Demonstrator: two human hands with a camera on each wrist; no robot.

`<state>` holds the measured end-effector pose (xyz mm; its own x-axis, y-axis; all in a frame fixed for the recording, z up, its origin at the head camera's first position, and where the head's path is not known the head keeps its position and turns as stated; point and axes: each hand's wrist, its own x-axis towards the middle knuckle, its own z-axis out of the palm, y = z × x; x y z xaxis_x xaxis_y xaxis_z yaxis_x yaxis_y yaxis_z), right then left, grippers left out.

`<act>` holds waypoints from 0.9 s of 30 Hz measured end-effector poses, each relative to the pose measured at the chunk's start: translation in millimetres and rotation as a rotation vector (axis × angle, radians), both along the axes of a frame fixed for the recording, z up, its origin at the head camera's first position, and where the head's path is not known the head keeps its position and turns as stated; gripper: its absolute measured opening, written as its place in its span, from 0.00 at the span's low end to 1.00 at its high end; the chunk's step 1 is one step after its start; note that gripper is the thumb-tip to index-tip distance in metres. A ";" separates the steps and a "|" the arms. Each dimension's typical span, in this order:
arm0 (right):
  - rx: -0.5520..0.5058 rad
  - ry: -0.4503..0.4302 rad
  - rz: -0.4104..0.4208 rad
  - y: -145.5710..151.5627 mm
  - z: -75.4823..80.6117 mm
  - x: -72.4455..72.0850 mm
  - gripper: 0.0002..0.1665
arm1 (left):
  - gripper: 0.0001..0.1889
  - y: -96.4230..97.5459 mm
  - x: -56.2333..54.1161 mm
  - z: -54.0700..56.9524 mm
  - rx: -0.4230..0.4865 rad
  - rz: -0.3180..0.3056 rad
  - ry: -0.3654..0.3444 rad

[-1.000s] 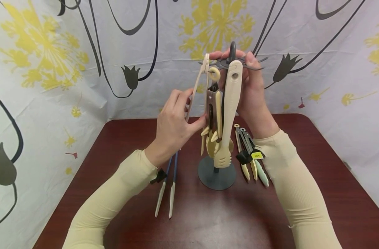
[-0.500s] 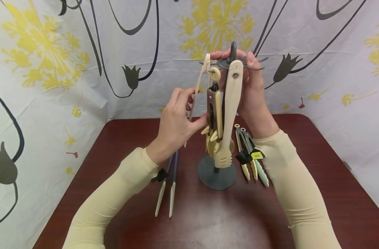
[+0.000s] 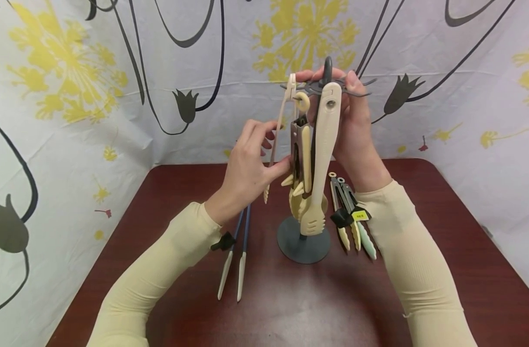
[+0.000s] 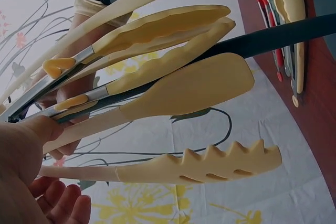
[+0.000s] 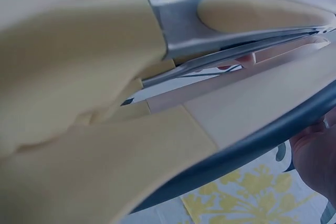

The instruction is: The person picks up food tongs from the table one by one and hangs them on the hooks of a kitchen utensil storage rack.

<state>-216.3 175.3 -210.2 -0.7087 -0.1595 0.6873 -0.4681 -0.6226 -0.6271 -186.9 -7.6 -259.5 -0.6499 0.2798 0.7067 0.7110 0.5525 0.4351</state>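
A dark grey utensil stand [image 3: 303, 246] with hooks around its top stands upright mid-table. My right hand [image 3: 355, 125] holds it at the top, fingers and thumb about the hook ring. From the stand hang cream tongs [image 3: 328, 144] with a slotted end at the front and steel tongs [image 3: 301, 154] with yellow tips. On the left side hang slim cream tongs [image 3: 278, 130]. My left hand [image 3: 249, 164] holds these, thumb [image 4: 44, 127] over one arm and curled fingers [image 4: 63, 203] under the slotted arm [image 4: 199, 166]. Blurred utensils fill the right wrist view.
Blue-handled tongs [image 3: 243, 255] with white ends lie on the dark red table [image 3: 182, 289] below my left forearm. Right of the stand lie several locking tongs [image 3: 343, 236] with yellow and mint tips, close to my right sleeve. A patterned cloth stands behind.
My left hand has shifted slightly right, and the outer arm of the slim cream tongs has swung in towards the stand. The right hand keeps its place on the stand's top.
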 end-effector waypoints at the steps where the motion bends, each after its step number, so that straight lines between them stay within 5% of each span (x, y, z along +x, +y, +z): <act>1: -0.001 -0.002 0.003 0.0 0.0 -0.1 0.28 | 0.30 -0.4 -0.3 -0.4 0.000 -0.003 -0.003; 27: -0.015 0.014 0.014 -1.8 -1.0 -2.7 0.33 | 0.25 -18.0 -2.3 -13.5 0.017 -0.035 -0.063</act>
